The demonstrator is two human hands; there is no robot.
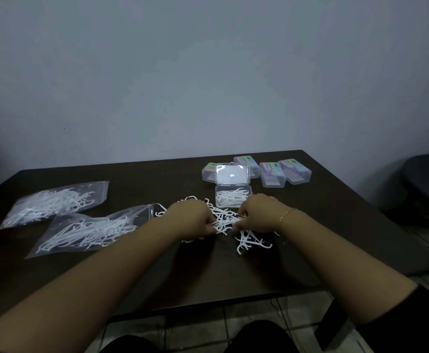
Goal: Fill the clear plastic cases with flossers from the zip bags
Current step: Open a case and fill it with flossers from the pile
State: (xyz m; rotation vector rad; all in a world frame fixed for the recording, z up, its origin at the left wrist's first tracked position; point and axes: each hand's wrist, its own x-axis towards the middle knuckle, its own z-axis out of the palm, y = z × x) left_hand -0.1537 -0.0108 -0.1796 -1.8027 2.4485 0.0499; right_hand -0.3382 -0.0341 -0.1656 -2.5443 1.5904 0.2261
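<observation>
Flossers between both hands' fingers

Zip bags left; loose flossers centre; open case behind.

A: Open case?
B: Open clear case at table centre-right, lid standing up at its 12 o'clock side, white flossers lying flat inside, partly full.

A: Loose ones?
B: Loose flosser pile touching the case's 6 o'clock edge, tangled, spilling toward 5 o'clock.

A: Bags?
B: Two clear zip bags flat at 9 o'clock of the pile. Near bag has its mouth open toward the pile; far bag lies at its 11 o'clock. Both hold flossers.

A: Other cases?
B: Four closed cases with coloured labels, clustered at 12 to 1 o'clock of the open one.
</observation>
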